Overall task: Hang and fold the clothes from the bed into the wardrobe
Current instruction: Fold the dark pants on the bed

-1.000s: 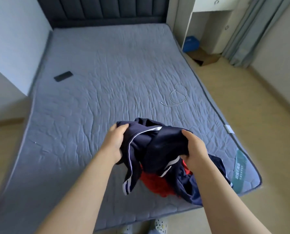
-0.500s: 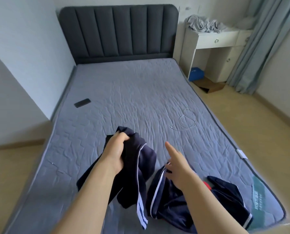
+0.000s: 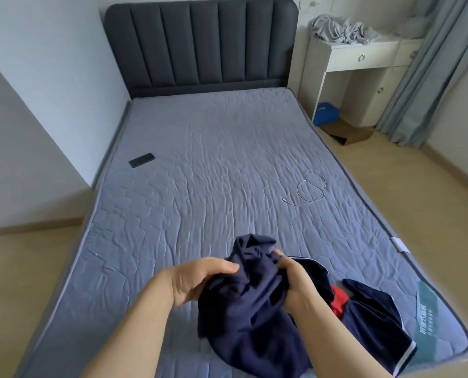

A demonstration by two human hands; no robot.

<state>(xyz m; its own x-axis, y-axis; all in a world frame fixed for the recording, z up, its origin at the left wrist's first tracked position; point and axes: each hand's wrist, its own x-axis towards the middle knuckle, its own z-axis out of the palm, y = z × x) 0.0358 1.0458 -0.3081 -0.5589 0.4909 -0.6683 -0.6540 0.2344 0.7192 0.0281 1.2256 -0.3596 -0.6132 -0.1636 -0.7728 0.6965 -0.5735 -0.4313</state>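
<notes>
A bunched navy garment (image 3: 249, 304) hangs above the near end of the bed (image 3: 213, 165). My left hand (image 3: 197, 276) grips its left side and my right hand (image 3: 292, 279) grips its top right, fingers curled into the cloth. To the right, a second navy garment with white stripes (image 3: 374, 320) lies on the mattress with a red piece of cloth (image 3: 337, 301) showing beside it. The wardrobe is out of view.
A black phone (image 3: 142, 160) lies near the bed's left edge and a white cable (image 3: 309, 188) is coiled toward the right. A white desk (image 3: 363, 54) with crumpled grey cloth (image 3: 339, 31) stands right of the headboard, beside curtains (image 3: 423, 77). Walls run along the left.
My right hand, which was open half a second ago, has taken hold of the navy garment beside my left hand. The second garment stays on the mattress.
</notes>
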